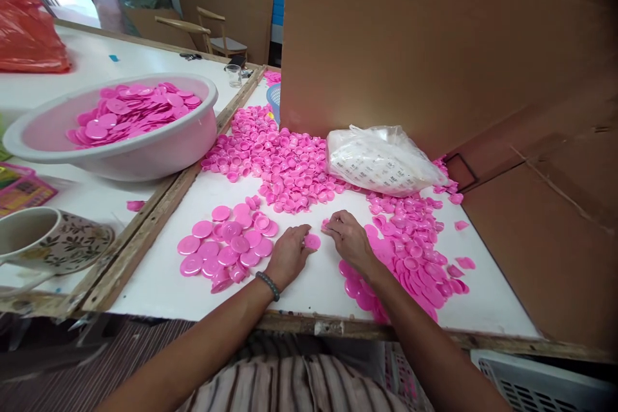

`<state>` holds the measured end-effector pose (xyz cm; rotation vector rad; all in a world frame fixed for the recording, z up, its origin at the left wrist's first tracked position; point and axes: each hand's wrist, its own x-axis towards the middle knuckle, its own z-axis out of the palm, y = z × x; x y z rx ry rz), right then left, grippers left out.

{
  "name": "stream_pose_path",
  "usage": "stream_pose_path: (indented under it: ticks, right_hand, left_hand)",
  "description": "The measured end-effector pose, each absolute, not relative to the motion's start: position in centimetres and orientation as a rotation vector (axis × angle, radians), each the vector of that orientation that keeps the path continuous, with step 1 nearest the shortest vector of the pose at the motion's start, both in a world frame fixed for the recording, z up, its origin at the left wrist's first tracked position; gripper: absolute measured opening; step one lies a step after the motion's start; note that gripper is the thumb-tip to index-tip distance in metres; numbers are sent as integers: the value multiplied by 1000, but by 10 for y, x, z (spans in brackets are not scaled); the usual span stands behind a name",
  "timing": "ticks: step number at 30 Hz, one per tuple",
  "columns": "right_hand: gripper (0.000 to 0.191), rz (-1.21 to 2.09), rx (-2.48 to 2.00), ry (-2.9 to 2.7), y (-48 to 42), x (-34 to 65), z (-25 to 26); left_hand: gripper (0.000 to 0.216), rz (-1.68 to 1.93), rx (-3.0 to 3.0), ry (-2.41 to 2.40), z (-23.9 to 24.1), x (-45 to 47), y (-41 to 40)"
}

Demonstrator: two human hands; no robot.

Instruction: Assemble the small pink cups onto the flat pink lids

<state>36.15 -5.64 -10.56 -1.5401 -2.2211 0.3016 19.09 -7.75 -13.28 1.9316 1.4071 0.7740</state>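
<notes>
My left hand (290,254), with a dark bead bracelet on its wrist, pinches a round pink plastic disc (313,243) just above the white tabletop. Close beside it, my right hand (348,237) has its fingertips closed on a small pink plastic piece (326,224), partly hidden by the fingers. Left of my left hand lies a loose group of pink discs (229,244). Under and beside my right forearm spreads a heap of flat pink discs and small cup-shaped pieces (415,264). Beyond both hands is a large pile of small pink cup-shaped pieces (290,164).
A clear plastic bag with printed white contents (381,158) rests on the pile, against a tall cardboard panel (434,38). To the left stand a white basin (159,154) of pink discs and a floral mug (72,241). A wooden strip (159,219) divides the tables.
</notes>
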Motion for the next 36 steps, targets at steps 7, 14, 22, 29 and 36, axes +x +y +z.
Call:
stream_pose_path:
  ticks: [7, 14, 22, 29, 36]
  right_hand:
    - [30, 392, -1340, -2335, -77, 349, -115]
    - [33, 188, -1413, -2583, -89, 342, -116]
    - [30, 253, -1438, -2475, -86, 342, -113]
    - [27, 744, -1556, -1971, -84, 354, -110]
    - [27, 637, -1349, -2257, -88, 369, -100]
  left_hand:
    - [32, 776, 1888, 1406, -131, 194, -75]
    - [30, 719, 1973, 1437, -126, 193, -75]
    - [25, 710, 2017, 1391, -119, 191, -77]
    - [18, 805, 1600, 1209, -123, 189, -75]
    - [32, 748, 1088, 1169, -126, 195, -65]
